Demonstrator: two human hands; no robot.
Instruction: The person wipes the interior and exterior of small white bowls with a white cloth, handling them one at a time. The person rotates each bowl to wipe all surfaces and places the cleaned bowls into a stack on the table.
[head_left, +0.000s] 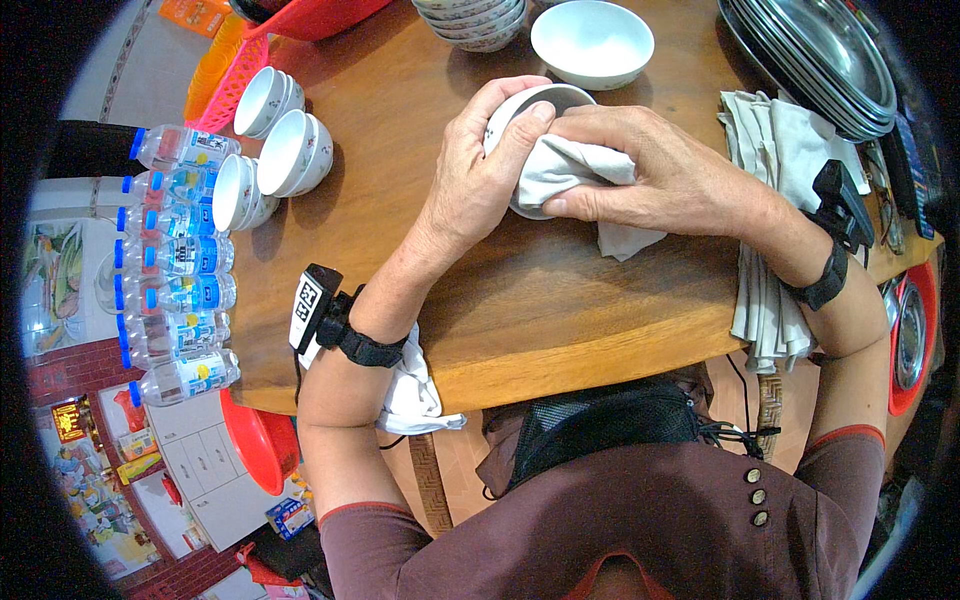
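Observation:
My left hand (480, 157) grips a white ceramic bowl (530, 98) by its left side, the thumb over the rim and the bowl tilted on its side above the wooden table. My right hand (622, 165) pinches a pale cloth (566, 172) against the bowl's near side; a loose corner of the cloth hangs below my palm. The cloth and my fingers hide much of the bowl. Just beyond stands a larger white bowl (592, 41), with a stack of patterned bowls (484, 26) to its left.
Small nested bowls (296, 154) lie tipped at the left, beside a row of water bottles (187, 255) and a pink plastic basket (236, 82). Folded cloths (765, 225) drape over the right table edge (600, 352), below stacked metal trays (832, 60). A white cloth (412, 390) hangs near my left forearm.

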